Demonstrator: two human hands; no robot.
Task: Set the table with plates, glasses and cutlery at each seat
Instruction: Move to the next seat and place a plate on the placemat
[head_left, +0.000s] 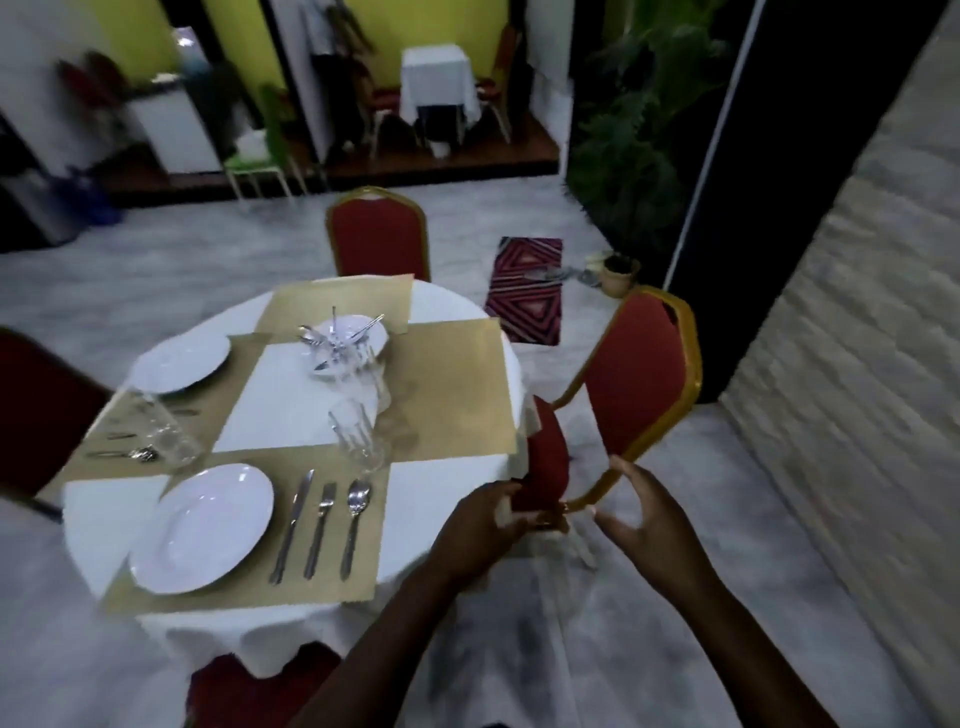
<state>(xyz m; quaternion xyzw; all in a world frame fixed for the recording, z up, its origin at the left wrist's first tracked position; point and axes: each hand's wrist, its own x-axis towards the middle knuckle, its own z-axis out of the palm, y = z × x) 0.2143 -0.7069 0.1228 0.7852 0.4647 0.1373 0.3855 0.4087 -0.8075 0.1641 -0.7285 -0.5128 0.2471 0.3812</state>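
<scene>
Both hands are down at the red chair (636, 379) off the desk's right edge; the left hand (480, 525) has its grip curled on the front of the red seat cushion, while the right hand (647, 525) hovers spread just beside the gold frame rail, fingers loosely bent and holding nothing that I can see; this looks like squaring the seat up to its place, so the sound way is to take the frame low on both sides and slide it straight, keeping clear of the white cloth that hangs off the desk (291, 395), because a snag there would drag the settings; the chair's back tilts away to the right, its seat facing in toward the desk; the right-hand placemat (457, 384) lies bare, so that seat is not yet laid; at the near edge the plate (202, 527) sits left of the knife (293, 525), fork (319, 522) and spoon (356, 519), their long axes running from near edge toward the centre, heads inward; spare cutlery is heaped in the far dish (358, 332).
</scene>
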